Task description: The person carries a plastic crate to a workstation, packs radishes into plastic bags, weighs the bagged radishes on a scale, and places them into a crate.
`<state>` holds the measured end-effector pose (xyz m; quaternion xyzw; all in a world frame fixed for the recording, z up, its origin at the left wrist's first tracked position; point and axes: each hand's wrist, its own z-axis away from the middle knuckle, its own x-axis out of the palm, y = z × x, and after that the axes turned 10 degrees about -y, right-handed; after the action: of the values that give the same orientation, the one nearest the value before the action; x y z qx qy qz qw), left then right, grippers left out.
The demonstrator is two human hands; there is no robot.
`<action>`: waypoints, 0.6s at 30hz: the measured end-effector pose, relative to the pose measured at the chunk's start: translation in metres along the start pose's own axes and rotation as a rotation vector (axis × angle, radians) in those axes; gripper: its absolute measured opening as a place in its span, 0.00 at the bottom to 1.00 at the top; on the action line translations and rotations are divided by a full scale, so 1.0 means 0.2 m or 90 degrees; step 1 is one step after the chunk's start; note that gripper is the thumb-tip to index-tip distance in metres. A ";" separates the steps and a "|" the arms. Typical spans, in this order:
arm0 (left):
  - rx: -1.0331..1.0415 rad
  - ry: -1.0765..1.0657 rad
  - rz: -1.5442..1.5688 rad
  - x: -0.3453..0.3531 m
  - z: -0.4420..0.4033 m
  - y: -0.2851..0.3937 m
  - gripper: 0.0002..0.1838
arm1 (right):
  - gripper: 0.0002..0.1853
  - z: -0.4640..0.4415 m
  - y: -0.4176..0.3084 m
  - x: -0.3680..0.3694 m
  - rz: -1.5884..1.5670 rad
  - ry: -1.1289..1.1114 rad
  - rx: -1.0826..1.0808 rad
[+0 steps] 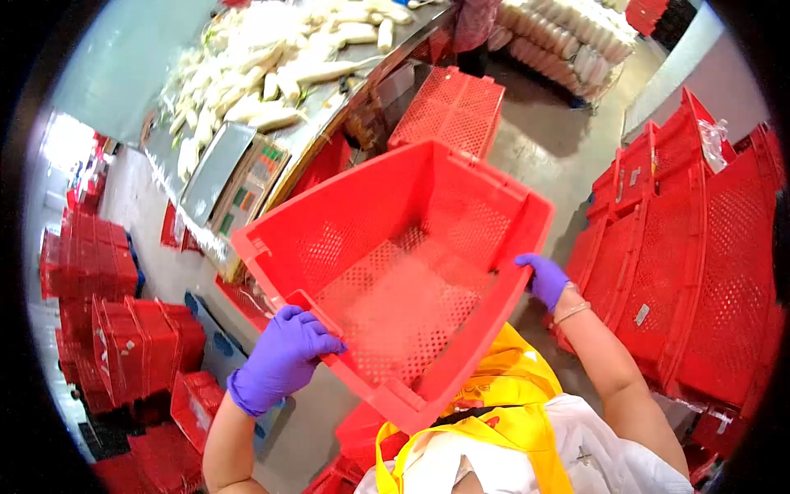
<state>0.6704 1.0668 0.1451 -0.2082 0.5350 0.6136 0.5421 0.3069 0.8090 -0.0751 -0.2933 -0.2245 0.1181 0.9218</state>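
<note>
A large red plastic crate with perforated walls and floor hangs tilted in front of my body, its inside bare. My left hand, in a purple glove, is closed round the crate's left rim. On the right side, my right hand, also gloved in purple, grips the opposite rim with its fingers at the edge. Beyond the crate, long white radishes lie heaped on a metal table, and a scale stands at the table's near corner.
Stacked red crates rise close on my right, and more stacks stand at the left. Another red crate sits beyond the held one. Wrapped white goods are piled at the back, near a person's dark clothing.
</note>
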 end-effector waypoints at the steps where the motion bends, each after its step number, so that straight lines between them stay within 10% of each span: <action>1: -0.003 0.005 -0.042 -0.02 -0.07 0.01 0.20 | 0.17 -0.01 -0.09 -0.04 -0.007 0.004 -0.014; 11: 0.043 0.170 -0.163 0.16 -1.20 -0.50 0.15 | 0.10 -0.73 -1.04 -0.34 0.021 0.115 -0.326; 18: -0.070 0.208 0.013 0.30 -1.98 -0.85 0.13 | 0.23 -1.58 -1.55 -0.58 0.205 0.097 -0.144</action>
<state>0.6735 0.7161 -0.1141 -0.3289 0.5837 0.6053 0.4298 0.3841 0.3665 -0.1608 -0.4353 -0.1161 0.2152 0.8664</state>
